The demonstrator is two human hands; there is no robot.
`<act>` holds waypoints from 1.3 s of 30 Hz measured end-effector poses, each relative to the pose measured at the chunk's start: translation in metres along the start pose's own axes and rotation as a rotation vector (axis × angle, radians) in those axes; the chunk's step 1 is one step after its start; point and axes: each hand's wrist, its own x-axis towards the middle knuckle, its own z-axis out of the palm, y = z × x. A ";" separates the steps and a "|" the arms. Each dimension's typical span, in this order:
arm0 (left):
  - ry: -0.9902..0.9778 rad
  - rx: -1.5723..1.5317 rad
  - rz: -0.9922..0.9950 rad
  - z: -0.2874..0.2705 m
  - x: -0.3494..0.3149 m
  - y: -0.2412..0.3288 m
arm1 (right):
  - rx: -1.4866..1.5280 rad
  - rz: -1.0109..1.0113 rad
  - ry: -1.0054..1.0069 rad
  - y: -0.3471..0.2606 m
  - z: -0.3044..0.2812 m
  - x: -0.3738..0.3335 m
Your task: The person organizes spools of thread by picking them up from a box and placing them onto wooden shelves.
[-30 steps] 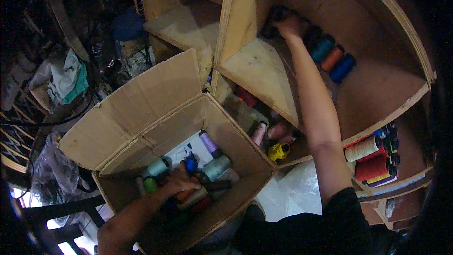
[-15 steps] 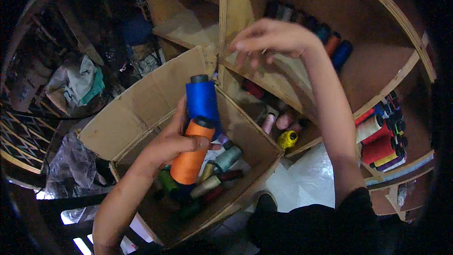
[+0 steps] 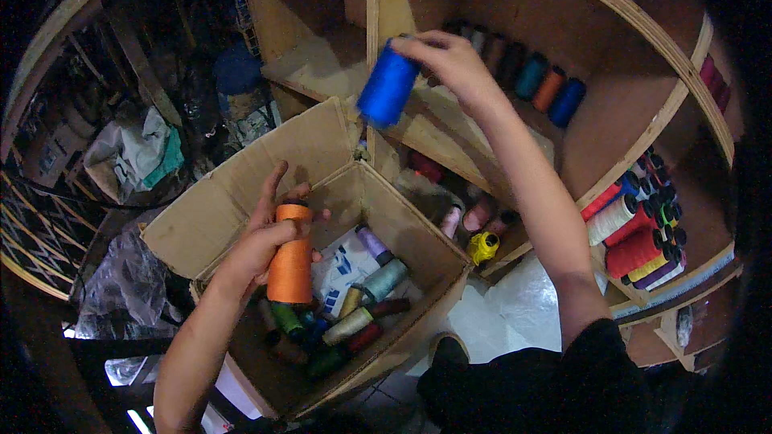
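Note:
An orange thread spool (image 3: 290, 269) is gripped by my left hand (image 3: 261, 243) over the open cardboard box (image 3: 418, 289). My right hand (image 3: 446, 60) pinches a blue thread spool (image 3: 388, 84) by its top end, in front of the wooden shelf divider. Inside the box lie several spools, among them a grey-green spool (image 3: 384, 280), a cream spool (image 3: 348, 326), a green spool (image 3: 287, 320) and a purple spool (image 3: 373, 244). They lie on their sides, some beside a white and blue printed sheet (image 3: 338, 273).
Right of the box stands a wooden shelf unit (image 3: 643, 185). A row of spools (image 3: 551, 88) stands in its upper compartment, and stacked spools (image 3: 635, 241) fill one at right. A yellow spool (image 3: 483, 247) sits in a low compartment. Plastic sheeting (image 3: 121, 273) lies at left.
The blue spool has passed from my left hand to my right hand, which has lifted it up toward the shelf. My left hand keeps the orange spool and has shifted slightly left.

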 end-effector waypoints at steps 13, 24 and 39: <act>0.161 0.099 -0.054 -0.010 -0.003 -0.009 | -0.712 -0.151 0.609 0.151 -0.043 0.119; 0.176 0.174 -0.020 -0.011 -0.005 -0.007 | -0.386 -0.026 0.488 0.163 -0.049 0.110; 0.413 0.786 0.748 0.055 0.043 0.043 | -0.328 -0.124 -0.537 -0.040 0.076 -0.093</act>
